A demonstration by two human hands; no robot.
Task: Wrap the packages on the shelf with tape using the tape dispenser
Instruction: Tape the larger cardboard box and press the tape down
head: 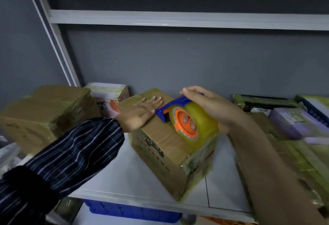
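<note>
A brown cardboard box (163, 153) with black print stands on the white shelf (138, 185), its right end covered in yellowish tape. My left hand (140, 111) lies flat on the box's top, fingers straight. My right hand (210, 107) grips the tape dispenser (185, 117), a blue frame with an orange hub and a fat roll of clear yellow tape; my fingers show through the hub. The dispenser's blue front edge rests on the top of the box, just right of my left hand.
A large taped brown package (46, 114) sits at the left, with a white printed box (108, 98) behind it. Several taped parcels (284, 117) are stacked at the right. A blue bin (131, 210) sits below the shelf. An upper shelf rail (178, 19) runs overhead.
</note>
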